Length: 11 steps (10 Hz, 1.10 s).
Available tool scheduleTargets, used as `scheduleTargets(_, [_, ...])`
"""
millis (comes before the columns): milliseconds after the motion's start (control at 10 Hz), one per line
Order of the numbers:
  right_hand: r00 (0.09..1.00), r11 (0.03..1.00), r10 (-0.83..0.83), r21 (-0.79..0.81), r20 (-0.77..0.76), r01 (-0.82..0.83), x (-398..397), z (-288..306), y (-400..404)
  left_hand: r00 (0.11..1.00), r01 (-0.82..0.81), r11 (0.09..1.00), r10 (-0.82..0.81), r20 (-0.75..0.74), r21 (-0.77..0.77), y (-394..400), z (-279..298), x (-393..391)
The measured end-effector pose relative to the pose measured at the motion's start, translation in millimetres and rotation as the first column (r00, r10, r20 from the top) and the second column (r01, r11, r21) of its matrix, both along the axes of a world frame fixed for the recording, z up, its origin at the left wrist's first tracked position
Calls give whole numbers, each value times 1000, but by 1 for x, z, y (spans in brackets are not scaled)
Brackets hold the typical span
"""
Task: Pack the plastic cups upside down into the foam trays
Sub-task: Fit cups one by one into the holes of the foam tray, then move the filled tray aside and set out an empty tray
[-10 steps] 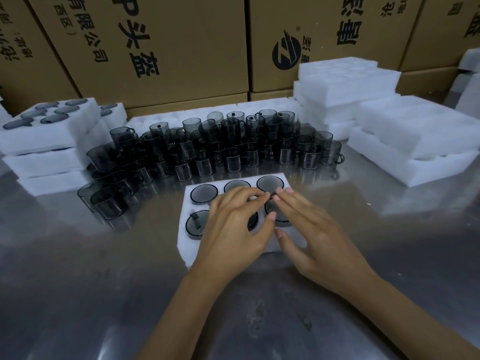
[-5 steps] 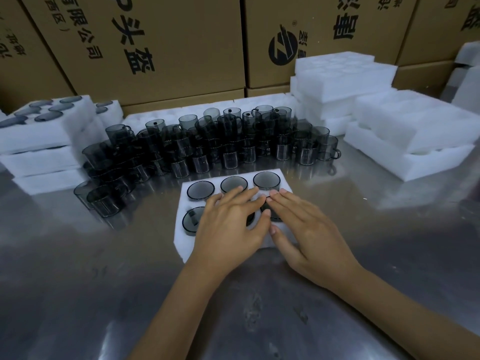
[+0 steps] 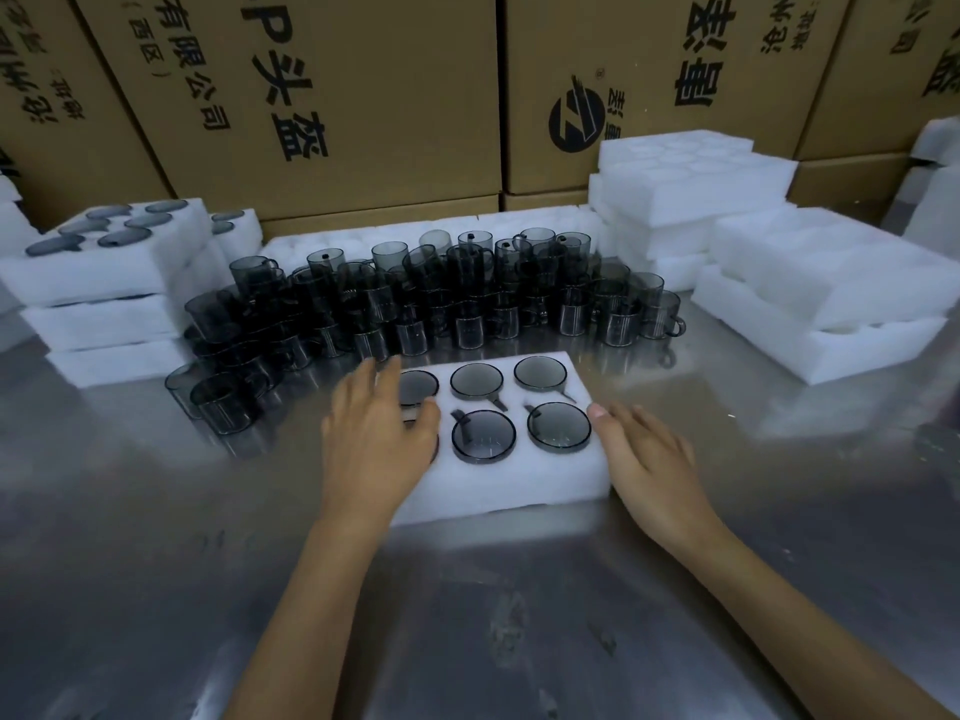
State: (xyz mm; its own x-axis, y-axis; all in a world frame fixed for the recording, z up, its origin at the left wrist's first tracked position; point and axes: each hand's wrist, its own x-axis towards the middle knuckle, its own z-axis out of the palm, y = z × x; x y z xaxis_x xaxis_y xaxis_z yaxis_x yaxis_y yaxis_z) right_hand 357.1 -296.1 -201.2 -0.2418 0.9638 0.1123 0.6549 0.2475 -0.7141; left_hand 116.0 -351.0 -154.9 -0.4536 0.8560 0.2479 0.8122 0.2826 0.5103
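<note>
1. Cups sit upside down in filled foam trays (image 3: 104, 272) stacked at the far left of the steel table (image 3: 130, 563).
2. Loose smoky cups (image 3: 415, 298) crowd the table in a wide band behind the tray I am working on, a few of them (image 3: 218, 397) standing just off its left corner.
3. My left hand (image 3: 374, 439) lies flat over the left side of the foam tray (image 3: 498, 491), fingers straight and relaxed, covering most of the two left pockets; this grip is released and grasps nothing.
4. Upside-down cups (image 3: 558, 426) fill the tray's pockets, three in the back row and three in front, their round bases facing up and handles lying in the slots.
5. My right hand (image 3: 649, 459) rests against the tray's right edge, thumb at the upper corner, fingers loosely spread on the table; this grip is also released.
6. Unfilled foam trays (image 3: 831, 283) are piled at the right, with cardboard boxes (image 3: 363, 96) along the back.
</note>
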Motion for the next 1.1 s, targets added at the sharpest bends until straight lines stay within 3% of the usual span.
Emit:
scheduleTargets(100, [998, 999, 54, 9, -18, -54, 0, 2, -3, 890, -36, 968, 144, 432, -248, 3, 0, -11])
scheduleTargets(300, [966, 985, 48, -148, -254, -88, 3, 12, -6, 667, -16, 998, -39, 744, 67, 1, 2, -14])
scheduleTargets(400, [831, 944, 63, -237, -553, -229, 2, 18, -11, 550, 20, 968, -218, 806, 249, 0, 4, -17])
scheduleTargets(500, [671, 941, 42, -196, -741, -275, -2, 16, -11, 452, 91, 959, -281, 847, 270, -1, 8, -20])
scheduleTargets(700, [506, 929, -90, -255, -858, -267, -21, 23, -7, 86, 202, 965, -191, 978, 170, -8, 11, -44])
scheduleTargets(800, [409, 908, -161, -297, -898, -296, -33, 30, -5, 21, 166, 957, -243, 970, 236, -5, 8, -46])
scheduleTargets(1100, [434, 905, -119, -278, -893, -323, -93, 57, -1, -67, -157, 857, -505, 861, 490, -3, 5, -54])
